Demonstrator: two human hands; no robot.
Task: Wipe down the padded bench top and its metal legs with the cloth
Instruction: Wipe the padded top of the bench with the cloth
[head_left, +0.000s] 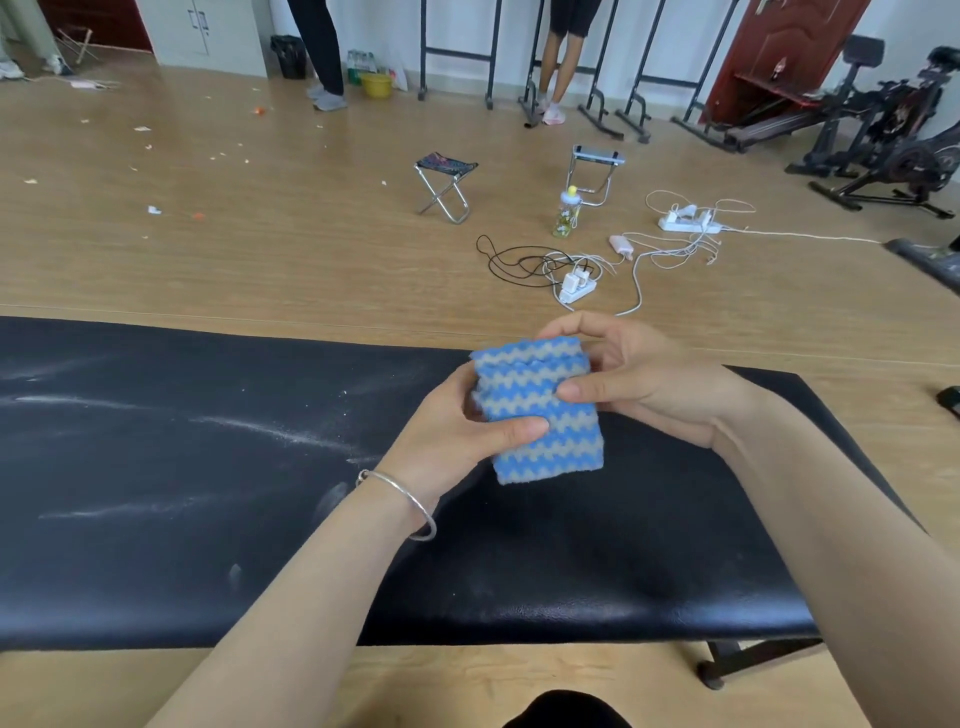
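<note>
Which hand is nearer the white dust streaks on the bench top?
Left. The left hand pinches the blue-and-grey zigzag cloth on the side next to the dust streaks on the bench top; the right hand grips the cloth's opposite side, farther from them.

1. Your hands in view: two, the left hand (457, 431) and the right hand (649, 384).
2. Cloth (545, 415): one, blue-and-grey zigzag.
3. Padded bench (156, 519): one. You can see one metal leg (748, 657) of it.
4. Bracelet (410, 506): one.
5. Folding stools on the floor: two, a dark-seated stool (447, 187) and a pale-seated stool (595, 174).
6. Power strips: two, the near strip (574, 291) and the far strip (688, 221).
7. Bottle (566, 213): one.
8. Yellow basin (376, 84): one.
9. Black bin (289, 56): one.
</note>
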